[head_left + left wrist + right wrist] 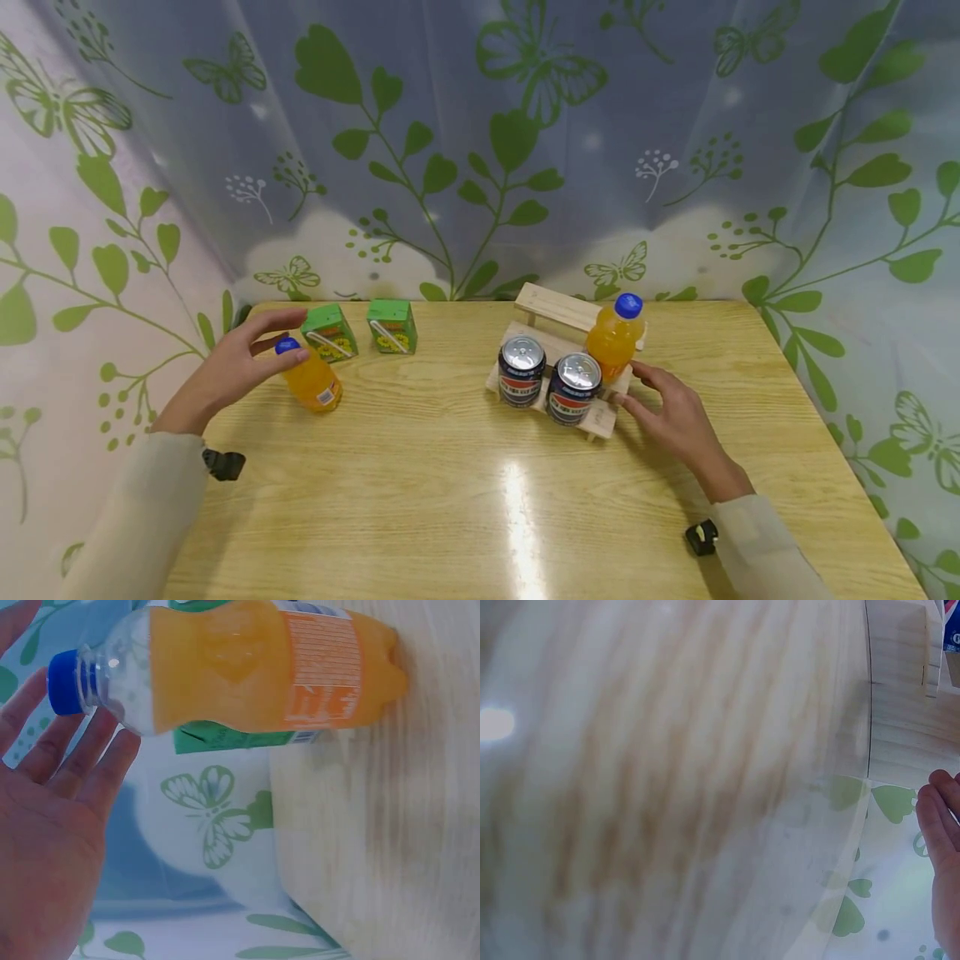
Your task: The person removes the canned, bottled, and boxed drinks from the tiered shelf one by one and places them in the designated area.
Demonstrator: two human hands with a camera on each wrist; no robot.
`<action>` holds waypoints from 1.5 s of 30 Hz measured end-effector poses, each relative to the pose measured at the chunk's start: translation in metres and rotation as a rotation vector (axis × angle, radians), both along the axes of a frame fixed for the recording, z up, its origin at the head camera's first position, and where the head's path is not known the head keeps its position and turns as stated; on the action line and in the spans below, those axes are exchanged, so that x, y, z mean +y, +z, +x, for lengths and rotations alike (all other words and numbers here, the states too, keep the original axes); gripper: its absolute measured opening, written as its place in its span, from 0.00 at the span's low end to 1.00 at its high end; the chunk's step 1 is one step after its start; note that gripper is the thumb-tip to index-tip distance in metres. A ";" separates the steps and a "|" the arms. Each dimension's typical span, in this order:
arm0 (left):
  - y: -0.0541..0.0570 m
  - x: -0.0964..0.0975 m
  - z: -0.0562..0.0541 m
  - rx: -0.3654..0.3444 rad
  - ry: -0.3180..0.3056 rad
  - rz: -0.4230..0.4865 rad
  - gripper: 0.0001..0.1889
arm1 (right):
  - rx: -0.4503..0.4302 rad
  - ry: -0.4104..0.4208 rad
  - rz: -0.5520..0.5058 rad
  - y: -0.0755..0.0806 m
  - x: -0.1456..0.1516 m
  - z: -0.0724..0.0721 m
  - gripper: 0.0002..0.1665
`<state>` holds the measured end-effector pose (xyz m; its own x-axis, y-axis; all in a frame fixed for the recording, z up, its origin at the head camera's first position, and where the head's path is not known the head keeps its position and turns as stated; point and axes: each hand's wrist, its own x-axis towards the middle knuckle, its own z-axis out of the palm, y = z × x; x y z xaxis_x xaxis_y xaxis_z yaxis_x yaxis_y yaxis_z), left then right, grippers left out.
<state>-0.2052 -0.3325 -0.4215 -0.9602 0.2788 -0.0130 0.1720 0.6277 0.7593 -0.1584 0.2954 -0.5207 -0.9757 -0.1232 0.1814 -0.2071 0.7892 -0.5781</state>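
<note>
On the left, an orange drink bottle [312, 385] with a blue cap stands on the table. My left hand [238, 360] is around its cap end, thumb and fingers apart; in the left wrist view the fingers [79, 754] stretch out beside the bottle neck. A small wooden two-step rack [562, 304] is right of centre. Two dark cola cans [522, 372] stand on it, along with a second orange drink bottle [613, 340]. My right hand [678, 417] is at the rack's right end, fingers extended; whether they touch it I cannot tell.
Two green juice boxes [392, 327] with straws on their sides stand behind the left bottle. The wooden table [420, 500] reaches back to a patterned curtain [450, 150], which also hangs at both sides.
</note>
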 end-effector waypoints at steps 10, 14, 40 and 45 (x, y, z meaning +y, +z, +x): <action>0.015 0.021 -0.015 0.021 -0.066 -0.042 0.36 | -0.006 0.001 -0.001 0.001 0.000 0.000 0.39; 0.021 0.032 -0.021 0.055 -0.115 -0.055 0.35 | -0.007 0.002 0.001 0.002 -0.001 0.001 0.39; 0.042 0.133 -0.062 0.140 -0.341 -0.011 0.34 | -0.007 0.002 -0.003 -0.001 0.001 0.000 0.38; 0.050 0.153 -0.067 0.135 -0.368 -0.004 0.34 | 0.003 0.003 -0.001 -0.002 0.002 -0.001 0.38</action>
<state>-0.2722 -0.1790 -0.3719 -0.7895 0.6048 0.1049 0.4843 0.5088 0.7117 -0.1595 0.2969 -0.5225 -0.9748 -0.1262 0.1841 -0.2113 0.7878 -0.5785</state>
